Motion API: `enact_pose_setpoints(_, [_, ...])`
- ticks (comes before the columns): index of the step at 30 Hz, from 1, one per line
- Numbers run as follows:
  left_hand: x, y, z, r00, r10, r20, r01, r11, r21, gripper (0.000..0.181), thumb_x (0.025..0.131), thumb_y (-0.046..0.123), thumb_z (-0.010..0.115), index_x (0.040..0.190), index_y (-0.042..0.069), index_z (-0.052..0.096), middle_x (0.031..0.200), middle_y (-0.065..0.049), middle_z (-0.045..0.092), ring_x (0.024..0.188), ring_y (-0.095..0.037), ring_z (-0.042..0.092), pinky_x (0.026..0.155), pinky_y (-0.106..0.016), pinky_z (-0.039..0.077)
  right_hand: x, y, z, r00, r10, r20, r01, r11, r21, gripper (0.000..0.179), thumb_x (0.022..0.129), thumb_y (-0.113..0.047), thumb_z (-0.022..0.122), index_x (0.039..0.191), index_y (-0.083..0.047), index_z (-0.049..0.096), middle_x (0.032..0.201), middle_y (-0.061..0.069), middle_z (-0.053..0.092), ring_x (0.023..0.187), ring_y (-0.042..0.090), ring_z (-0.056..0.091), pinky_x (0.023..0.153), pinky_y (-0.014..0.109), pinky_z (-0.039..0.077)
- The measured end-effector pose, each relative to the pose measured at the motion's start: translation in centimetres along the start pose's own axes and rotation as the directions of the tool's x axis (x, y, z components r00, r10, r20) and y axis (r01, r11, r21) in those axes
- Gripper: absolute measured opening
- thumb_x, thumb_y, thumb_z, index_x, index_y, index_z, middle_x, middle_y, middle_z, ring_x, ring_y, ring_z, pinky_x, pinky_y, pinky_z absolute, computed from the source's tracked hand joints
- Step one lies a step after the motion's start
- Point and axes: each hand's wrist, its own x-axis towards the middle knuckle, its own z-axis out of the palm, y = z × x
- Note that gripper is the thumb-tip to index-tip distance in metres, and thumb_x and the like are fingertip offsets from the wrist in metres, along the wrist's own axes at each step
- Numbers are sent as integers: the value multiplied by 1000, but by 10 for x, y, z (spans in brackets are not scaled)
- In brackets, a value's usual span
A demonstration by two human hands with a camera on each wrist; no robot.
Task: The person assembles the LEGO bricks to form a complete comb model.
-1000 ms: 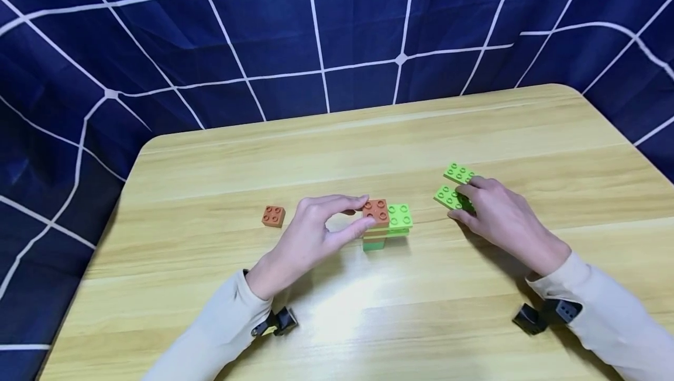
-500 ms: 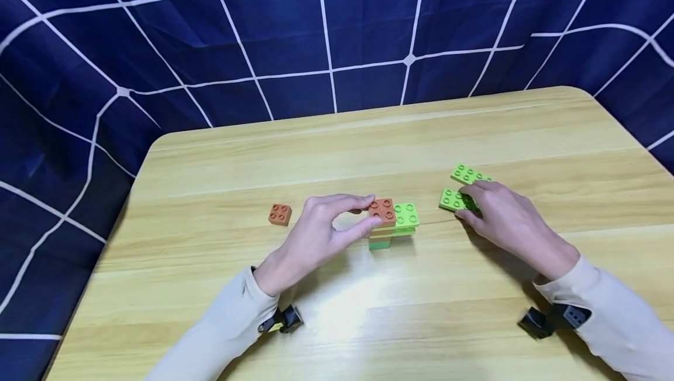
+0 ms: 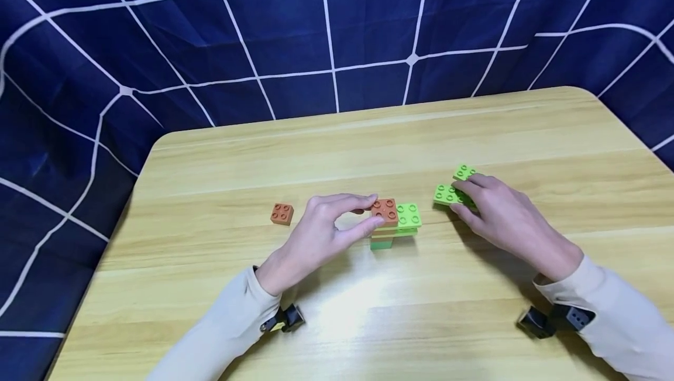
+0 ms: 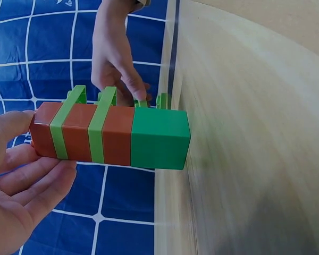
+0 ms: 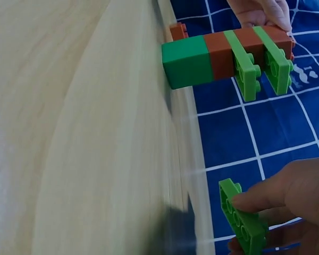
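Currently, left hand (image 3: pixel 318 229) pinches the brick tower (image 3: pixel 387 232) by its top; right hand (image 3: pixel 500 215) (clear of it) pinches a green plate (image 3: pixel 446 195).

In the head view, the right end of the near light-green plate (image 3: pixel 444 195) and much of the far light-green plate (image 3: pixel 464 171) are covered by the right hand (image 3: pixel 497 217), and both sleeves (image 3: pixel 216 325) are cut off by the frame. In the left wrist view, the left hand (image 4: pixel 21 196) is cropped at the left edge, and the loose plates are mostly hidden behind the brick stack (image 4: pixel 111 135). In the right wrist view, the loose red brick (image 5: pixel 177 31) is partly hidden by the dark-green block (image 5: pixel 186 62).
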Motion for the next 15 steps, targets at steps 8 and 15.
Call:
enact_pose_setpoints(8, [-1,0,0,1000,-1,2,1,1000,-1,29,86,16,74,106,-3,70,108,-16,70,100,-23,69,93,-19,50,4,-7,-1,998,-28,-53,29,999,17,40,83,-10,73,115,12,62,105,28,63,96,43,62,76,58,53])
enact_pose_setpoints(15, [-1,-2,0,1000,4,6,-4,1000,-2,28,85,16,74,106,-3,70,109,-16,69,100,-23,69,94,-18,49,8,-13,-2,994,-55,-95,59,998,37,41,82,-11,75,115,10,63,104,25,63,95,40,62,77,58,53])
